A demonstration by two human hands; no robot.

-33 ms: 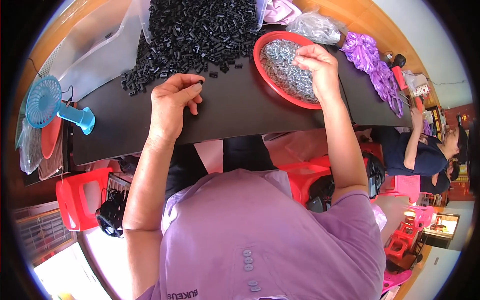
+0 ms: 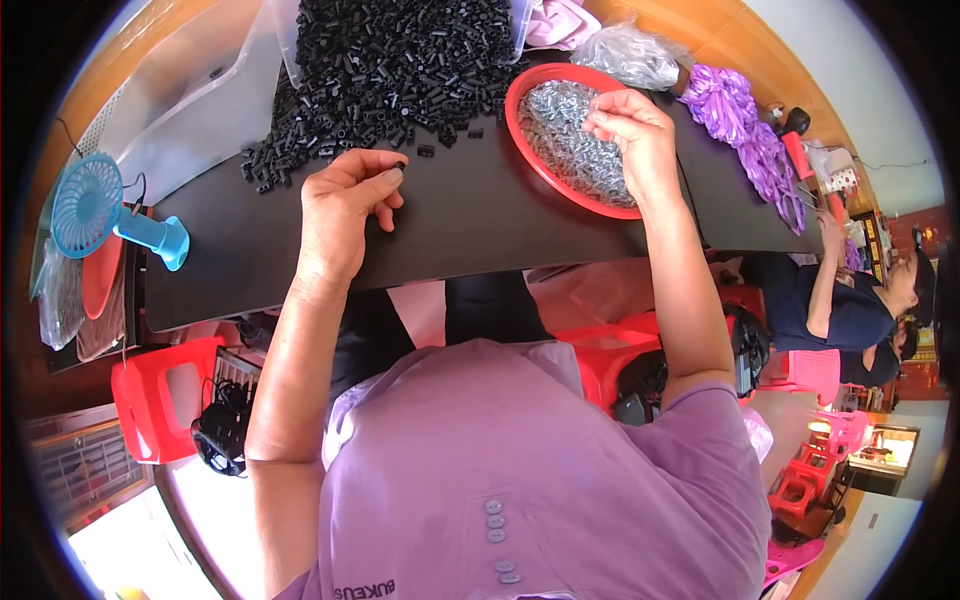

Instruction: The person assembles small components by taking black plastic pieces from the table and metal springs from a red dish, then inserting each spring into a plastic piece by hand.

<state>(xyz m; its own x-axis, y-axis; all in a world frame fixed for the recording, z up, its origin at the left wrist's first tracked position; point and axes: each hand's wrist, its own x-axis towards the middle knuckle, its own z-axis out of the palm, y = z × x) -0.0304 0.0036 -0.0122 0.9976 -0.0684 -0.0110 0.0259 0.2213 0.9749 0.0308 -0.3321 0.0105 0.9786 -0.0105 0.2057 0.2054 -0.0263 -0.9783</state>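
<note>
My left hand (image 2: 338, 212) is held above the near part of the dark table, thumb and forefinger pinched on a small black plastic piece (image 2: 401, 165) whose end shows at the fingertips. Beyond it spreads a heap of similar black plastic parts (image 2: 400, 80), short and tubular. Over the right side of a red bowl (image 2: 514, 112) is my right hand (image 2: 645, 140), its thumb and fingers pressed together. Whatever lies in that pinch is too small to make out. The bowl holds many small silvery metal pieces (image 2: 562, 125), which look like screws.
A translucent plastic bin (image 2: 205, 125) and a small blue fan (image 2: 150, 232) stand at the left. Past the bowl lie a clear plastic bag (image 2: 630, 58) and bunched purple plastic (image 2: 725, 100). At the right sits another person (image 2: 840, 300) in dark clothes. Red stools (image 2: 150, 400) stand below the table.
</note>
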